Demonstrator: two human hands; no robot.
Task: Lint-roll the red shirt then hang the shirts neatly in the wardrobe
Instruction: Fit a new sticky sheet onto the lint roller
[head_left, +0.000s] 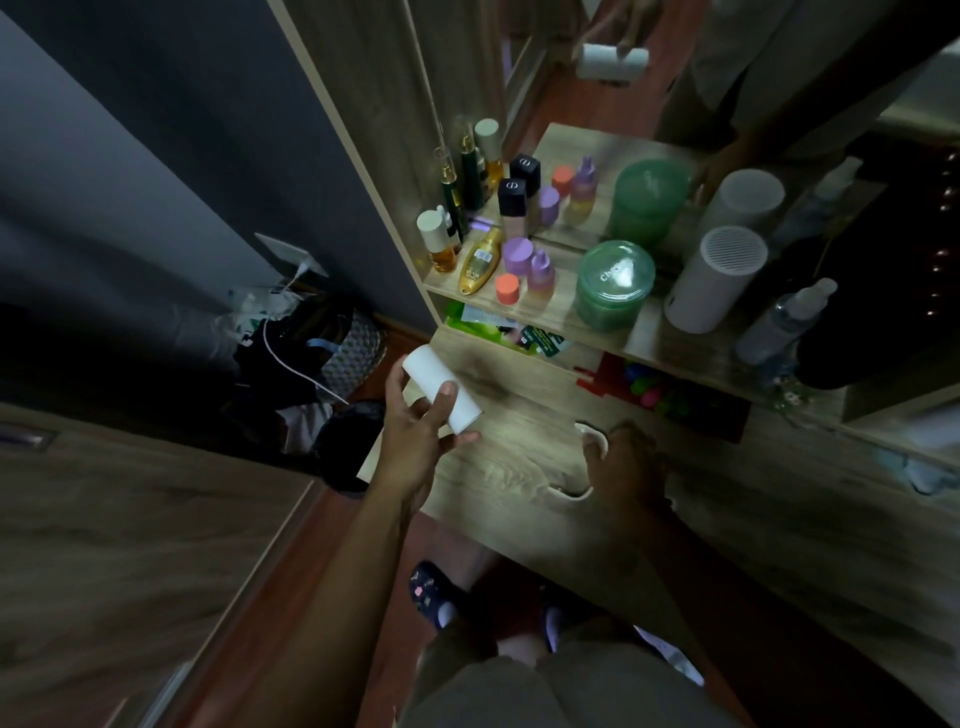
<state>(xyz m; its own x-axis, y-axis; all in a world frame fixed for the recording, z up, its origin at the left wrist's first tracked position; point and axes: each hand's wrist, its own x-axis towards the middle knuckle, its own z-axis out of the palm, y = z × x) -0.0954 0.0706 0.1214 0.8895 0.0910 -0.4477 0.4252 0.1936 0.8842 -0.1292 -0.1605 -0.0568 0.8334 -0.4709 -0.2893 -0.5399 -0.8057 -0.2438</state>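
The roll (442, 396) looks light and stiff, maybe sticky, best held by its ends. The left hand (415, 434) is wrapped around it over the drawer (519, 457). The right hand (621, 460) curls on the drawer handle (592, 441).

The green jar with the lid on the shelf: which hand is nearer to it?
Right. The right hand lies on the drawer front below the green jar; the left hand, gripping the white roll, is farther left.

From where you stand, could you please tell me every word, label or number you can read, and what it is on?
"ch…": green jar lid, the rest lost in glare.
Gold bottle: barcode label, too small to read.
Green packets under the shelf: print too blurred.
Black caps: a round logo, unreadable.
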